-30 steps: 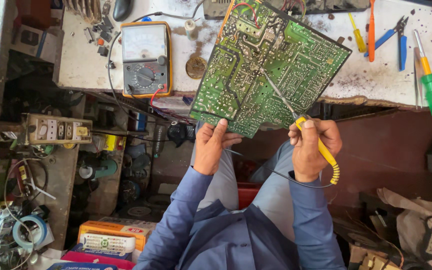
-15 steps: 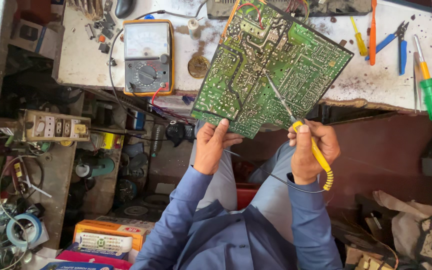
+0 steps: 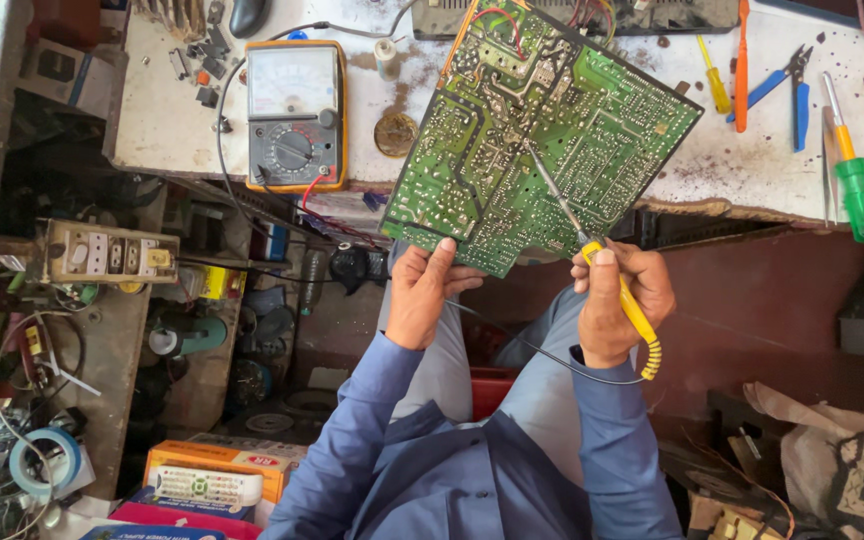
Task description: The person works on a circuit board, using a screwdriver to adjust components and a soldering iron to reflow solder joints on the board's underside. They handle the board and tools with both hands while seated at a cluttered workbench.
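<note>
A white workbench (image 3: 182,130), stained, is seen along the top. A green circuit board (image 3: 542,130) is held tilted against its front edge, solder side up. An orange-cased analog multimeter (image 3: 294,115) lies left of the board. Left hand (image 3: 427,295): closed on the board's lower edge. Right hand (image 3: 622,300): wrapped around a yellow-handled soldering iron (image 3: 612,290), tip touching the board.
</note>
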